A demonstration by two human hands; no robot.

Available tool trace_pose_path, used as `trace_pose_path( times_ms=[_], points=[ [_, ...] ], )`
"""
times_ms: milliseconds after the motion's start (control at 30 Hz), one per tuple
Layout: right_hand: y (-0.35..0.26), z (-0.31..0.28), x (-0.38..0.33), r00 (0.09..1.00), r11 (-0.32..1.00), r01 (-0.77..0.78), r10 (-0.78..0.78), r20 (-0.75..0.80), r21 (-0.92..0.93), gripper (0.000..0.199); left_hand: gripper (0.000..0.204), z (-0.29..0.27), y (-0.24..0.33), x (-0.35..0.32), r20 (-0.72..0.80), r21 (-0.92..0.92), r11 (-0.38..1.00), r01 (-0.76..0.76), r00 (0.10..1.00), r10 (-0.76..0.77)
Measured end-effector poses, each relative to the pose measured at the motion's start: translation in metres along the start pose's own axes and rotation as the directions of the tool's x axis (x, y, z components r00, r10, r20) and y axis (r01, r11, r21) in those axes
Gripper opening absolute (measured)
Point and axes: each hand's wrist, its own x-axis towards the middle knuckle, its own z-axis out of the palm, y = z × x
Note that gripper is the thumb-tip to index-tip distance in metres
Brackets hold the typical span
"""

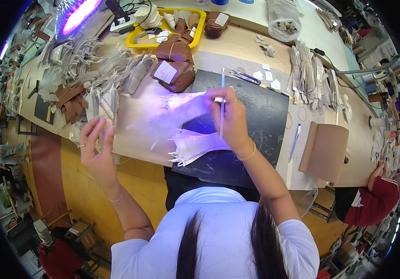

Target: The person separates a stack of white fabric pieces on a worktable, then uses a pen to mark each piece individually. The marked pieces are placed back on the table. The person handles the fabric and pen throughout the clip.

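My right hand (231, 120) is raised over a black cutting mat (265, 116), gripping a thin silver pen (221, 104) upright together with a pale translucent cut piece (186, 104). A fanned stack of similar translucent pieces (195, 146) lies on the mat just below it. My left hand (95, 146) is lifted at the table's left edge, its fingers pinching a greyish cut piece (107, 104) from a bundle there.
Bundles of grey and brown leather cut pieces (174, 63) cover the far table, with a yellow tray (135, 42) behind. Scissors (244, 76) and paper tags lie beyond the mat. A brown board (325, 151) and a blue pen (295, 139) sit right. Another person in red (376, 200) works at right.
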Motion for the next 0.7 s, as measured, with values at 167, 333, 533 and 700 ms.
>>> trace_pose_path(
  times_ms=[167,333,533,700],
  points=[
    [0.053,-0.010,0.001,0.997,0.918,-0.029,0.057,0.058,-0.396,0.025,0.027,0.020,0.013,-0.018,0.195,-0.081,0.997,-0.008,0.981,0.024],
    [0.050,-0.035,-0.007,1.000,0.819,-0.021,0.012,-0.019,-0.574,0.035,0.024,0.081,0.036,-0.066,0.562,-0.163,0.935,-0.314,0.749,0.349],
    [0.030,-0.073,-0.027,0.995,0.860,-0.102,0.089,-0.049,-0.501,0.034,0.024,0.134,0.040,-0.090,0.619,-0.239,0.891,-0.385,0.647,0.446],
    [0.022,-0.090,-0.047,0.989,0.862,-0.146,0.130,-0.068,-0.486,0.030,0.022,0.143,0.044,-0.089,0.643,-0.229,0.894,-0.386,0.629,0.437]
  ],
)
